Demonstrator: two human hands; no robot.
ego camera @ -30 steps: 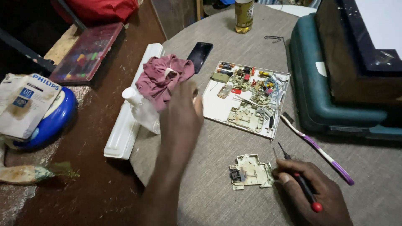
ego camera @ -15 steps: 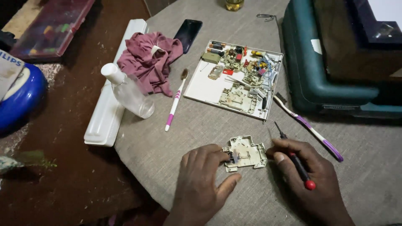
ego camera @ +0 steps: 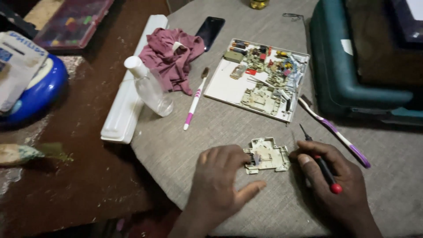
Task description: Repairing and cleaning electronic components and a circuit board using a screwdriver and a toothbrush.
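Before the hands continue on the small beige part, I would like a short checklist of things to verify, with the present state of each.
1. Left hand steadies the small beige part: ok, its fingers rest on the part's left edge.
2. Right hand holds the screwdriver: ok, red end toward the wrist, tip pointing away.
3. Screwdriver tip is on the part: not ok, it points past the part's right side.
4. Part lies flat on the grey table cover: ok.
5. White tray of components is apart from the hands: ok.
6. Purple toothbrush is out of the right hand's way: not ok, it lies close beside that hand.
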